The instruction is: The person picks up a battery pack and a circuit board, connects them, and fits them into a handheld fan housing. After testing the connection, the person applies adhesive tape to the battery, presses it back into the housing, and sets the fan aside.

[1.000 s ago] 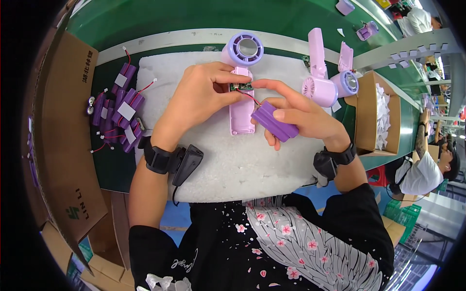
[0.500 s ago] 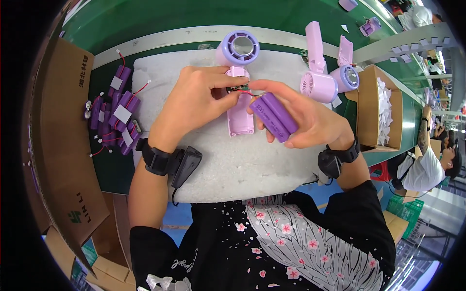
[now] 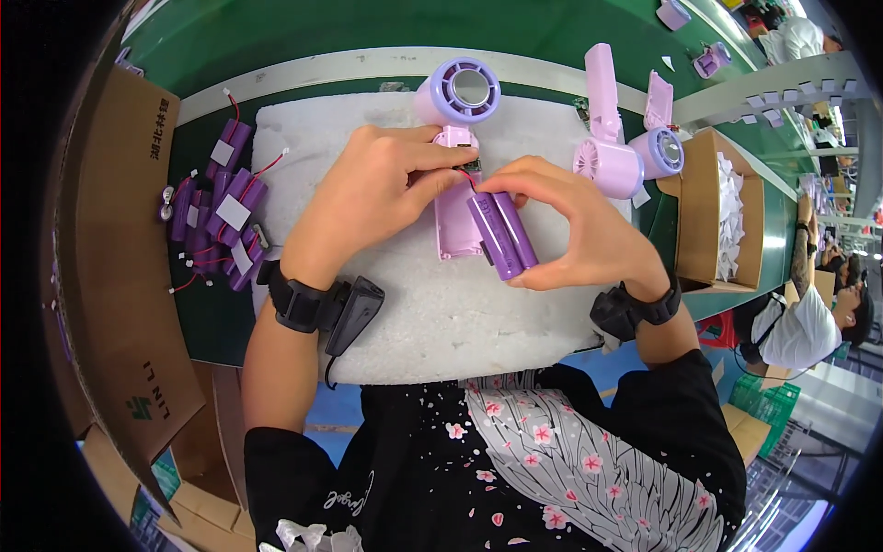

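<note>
A handheld fan with a purple ring lies on a white foam pad, its pink handle shell open toward me. My left hand pinches at the small green circuit board near the top of that handle; its fingertips partly cover the board. Between the thumb and fingers of my right hand is a purple two-cell battery pack, held tilted over the handle's right side. A red wire runs from the pack's upper end toward the board.
Several purple battery packs with wires lie left of the pad, beside a tall cardboard box. At right are another fan with its handle raised and a carton of white pieces. A co-worker sits far right.
My right hand has turned the battery pack more upright and shifted it left, closer to the handle. My left hand stays near the board. The fan has slid slightly right.
</note>
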`<control>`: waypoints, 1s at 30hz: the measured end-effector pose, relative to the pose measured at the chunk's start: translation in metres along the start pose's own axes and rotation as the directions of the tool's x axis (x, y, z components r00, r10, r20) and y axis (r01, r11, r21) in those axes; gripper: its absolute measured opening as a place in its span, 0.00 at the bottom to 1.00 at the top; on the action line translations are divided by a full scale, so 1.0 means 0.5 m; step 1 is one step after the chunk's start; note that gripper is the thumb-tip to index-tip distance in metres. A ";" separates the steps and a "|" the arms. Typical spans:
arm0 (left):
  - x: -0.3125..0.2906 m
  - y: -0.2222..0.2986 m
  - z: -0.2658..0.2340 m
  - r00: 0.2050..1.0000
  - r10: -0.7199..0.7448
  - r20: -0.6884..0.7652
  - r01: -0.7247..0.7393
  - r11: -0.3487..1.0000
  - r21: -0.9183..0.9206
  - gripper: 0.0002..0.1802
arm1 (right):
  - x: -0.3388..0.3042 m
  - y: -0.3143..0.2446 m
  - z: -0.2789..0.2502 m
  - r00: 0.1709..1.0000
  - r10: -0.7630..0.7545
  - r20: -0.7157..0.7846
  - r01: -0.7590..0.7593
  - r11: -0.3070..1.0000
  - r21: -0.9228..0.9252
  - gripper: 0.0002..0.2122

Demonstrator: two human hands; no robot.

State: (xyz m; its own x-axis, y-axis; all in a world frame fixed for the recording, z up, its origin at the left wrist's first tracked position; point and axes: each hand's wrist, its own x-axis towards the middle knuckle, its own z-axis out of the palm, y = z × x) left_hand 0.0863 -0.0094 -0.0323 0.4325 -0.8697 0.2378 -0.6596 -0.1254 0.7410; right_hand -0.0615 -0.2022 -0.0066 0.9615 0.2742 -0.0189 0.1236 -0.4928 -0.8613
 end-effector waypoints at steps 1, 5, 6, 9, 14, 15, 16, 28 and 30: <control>0.000 -0.001 0.000 1.000 0.006 0.004 -0.006 1.000 0.000 0.16 | 0.002 0.002 0.011 0.999 0.002 -0.054 -0.001 1.000 0.014 0.35; 0.000 -0.003 0.004 0.999 0.024 -0.029 -0.025 0.999 -0.032 0.15 | 0.008 0.005 0.040 0.985 -0.002 -0.172 0.001 1.000 -0.008 0.33; -0.001 -0.004 0.003 0.999 0.022 -0.029 -0.023 0.999 -0.032 0.15 | 0.009 0.005 0.044 0.983 -0.013 -0.181 0.002 0.998 -0.059 0.33; -0.001 -0.005 -0.001 1.000 0.028 -0.003 -0.028 0.999 -0.037 0.16 | 0.017 0.014 0.062 0.974 -0.068 -0.215 0.038 0.989 -0.142 0.32; -0.002 -0.001 -0.006 0.999 0.037 0.006 -0.036 0.999 -0.013 0.16 | 0.020 0.018 0.078 0.948 -0.163 -0.275 0.097 0.967 -0.237 0.32; -0.003 -0.003 -0.006 0.999 0.050 0.008 -0.050 0.999 -0.010 0.16 | 0.019 0.017 0.079 0.945 -0.165 -0.283 0.094 0.964 -0.250 0.32; -0.003 -0.005 -0.006 0.998 0.063 0.010 -0.063 0.998 -0.007 0.17 | 0.019 0.016 0.081 0.945 -0.166 -0.282 0.095 0.964 -0.249 0.32; 0.000 0.005 -0.017 0.997 0.055 0.060 -0.054 0.998 -0.033 0.16 | 0.009 0.000 0.091 0.940 -0.135 -0.313 0.065 0.972 -0.226 0.28; 0.000 0.004 -0.017 0.997 0.050 0.065 -0.047 0.998 -0.040 0.16 | 0.008 0.001 0.093 0.938 -0.148 -0.315 0.060 0.960 -0.272 0.26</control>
State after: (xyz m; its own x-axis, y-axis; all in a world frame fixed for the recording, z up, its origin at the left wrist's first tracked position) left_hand 0.0902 -0.0054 -0.0256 0.3579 -0.9042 0.2331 -0.6546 -0.0650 0.7532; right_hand -0.0691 -0.1629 -0.0306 0.9606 0.0698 0.2692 0.2430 -0.6816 -0.6902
